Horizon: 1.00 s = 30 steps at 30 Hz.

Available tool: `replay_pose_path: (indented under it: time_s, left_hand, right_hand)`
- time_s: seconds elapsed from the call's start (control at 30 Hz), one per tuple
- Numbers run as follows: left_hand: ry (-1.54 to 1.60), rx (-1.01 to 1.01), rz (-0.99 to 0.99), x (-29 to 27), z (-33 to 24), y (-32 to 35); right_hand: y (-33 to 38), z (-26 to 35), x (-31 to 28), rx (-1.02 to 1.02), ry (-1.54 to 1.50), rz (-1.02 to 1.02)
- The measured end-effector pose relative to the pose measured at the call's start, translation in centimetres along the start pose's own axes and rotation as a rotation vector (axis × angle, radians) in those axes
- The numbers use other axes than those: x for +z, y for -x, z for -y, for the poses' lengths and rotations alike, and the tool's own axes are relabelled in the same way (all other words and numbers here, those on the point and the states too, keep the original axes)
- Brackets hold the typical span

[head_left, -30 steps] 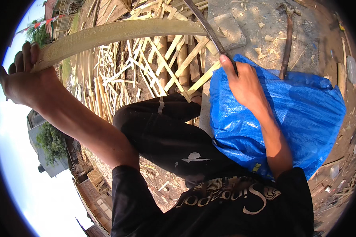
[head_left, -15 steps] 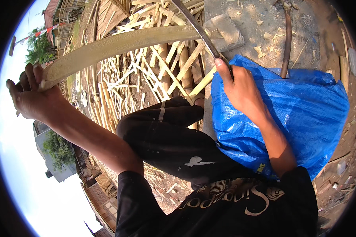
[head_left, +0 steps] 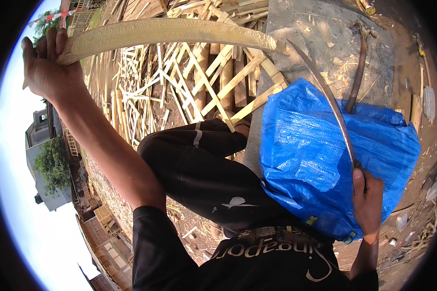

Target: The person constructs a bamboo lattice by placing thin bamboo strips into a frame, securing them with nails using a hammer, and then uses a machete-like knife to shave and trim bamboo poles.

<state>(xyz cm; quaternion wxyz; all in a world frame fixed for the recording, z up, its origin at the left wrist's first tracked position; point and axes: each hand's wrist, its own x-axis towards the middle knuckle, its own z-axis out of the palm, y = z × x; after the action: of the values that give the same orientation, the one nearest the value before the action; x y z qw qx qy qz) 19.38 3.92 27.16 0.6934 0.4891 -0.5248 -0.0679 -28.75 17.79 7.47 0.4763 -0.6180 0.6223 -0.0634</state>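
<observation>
A broad, pale split-bamboo strip stretches across the top of the view, slightly arched. Its left end is in my left hand, whose fingers are wrapped round it. My right hand, lower right, is closed on the handle of a long, thin, curved knife. The blade slants up and left over a blue woven plastic sheet, its point close to the strip's far end; whether they touch I cannot tell. The sheet covers my right thigh.
Split bamboo slats lie crossed in a heap beyond my bent left knee. A dark, knobbed stick rises from behind the sheet, over a grey slab scattered with shavings. Rubbish litters the ground at the right.
My right hand and the knife have come back toward me and to the right, so the blade no longer crosses the strip's middle-right part. The strip's left end is slightly higher.
</observation>
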Motion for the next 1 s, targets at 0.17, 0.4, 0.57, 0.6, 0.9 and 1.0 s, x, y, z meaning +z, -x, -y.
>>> replay_pose_path:
  time_s: [0.17, 0.4, 0.57, 0.6, 0.9, 1.0]
  left_hand:
    - [-0.058, 0.002, -0.040, -1.2, 0.5, -1.5]
    - [-0.004, 0.064, 0.079, 0.5, -1.6, 1.0]
    - [0.148, 0.006, 0.161, -0.9, -1.3, 1.4]
    - [0.220, -0.018, 0.219, -1.8, -1.3, 1.1]
    - [0.253, -0.053, 0.213, -2.5, -2.2, 1.4]
    - [0.321, -0.067, 0.250, -2.4, -2.7, 1.3]
  right_hand:
    - [1.9, -0.7, 2.0, 0.026, 0.034, 0.115]
    - [4.7, 1.6, 4.2, 0.138, -0.160, 0.192]
    - [3.7, 1.5, 4.4, 0.036, -0.019, 0.056]
    - [3.0, 1.7, 4.3, 0.000, 0.045, 0.066]
    - [2.8, 2.2, 5.0, 0.015, -0.054, 0.065]
    - [3.0, 2.7, 5.4, 0.065, -0.210, 0.080]
